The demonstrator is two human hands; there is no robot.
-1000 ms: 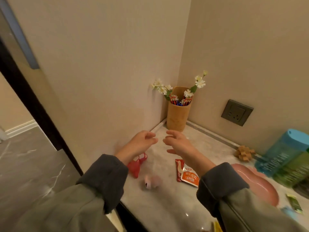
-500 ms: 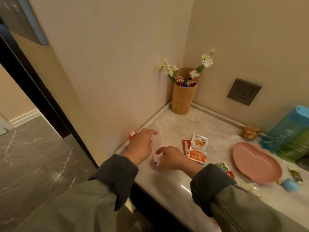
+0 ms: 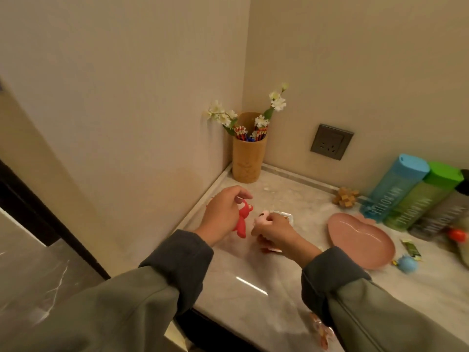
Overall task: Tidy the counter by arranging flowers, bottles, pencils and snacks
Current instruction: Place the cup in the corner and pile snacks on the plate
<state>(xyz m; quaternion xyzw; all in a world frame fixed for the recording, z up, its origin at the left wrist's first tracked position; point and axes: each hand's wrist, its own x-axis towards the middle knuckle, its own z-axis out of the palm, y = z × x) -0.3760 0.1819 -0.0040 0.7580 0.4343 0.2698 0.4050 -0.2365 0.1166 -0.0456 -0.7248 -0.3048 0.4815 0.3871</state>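
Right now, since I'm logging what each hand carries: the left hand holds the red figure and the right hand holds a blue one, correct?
Not quite. In the head view the left hand holds the red figure, but the right hand holds a pink figure, not a blue one.

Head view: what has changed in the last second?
Both hands came down from mid-air to the counter. The left hand took hold of the red toy; the right hand gripped the pink toy. The wooden cup, pink plate and bottles stayed put.
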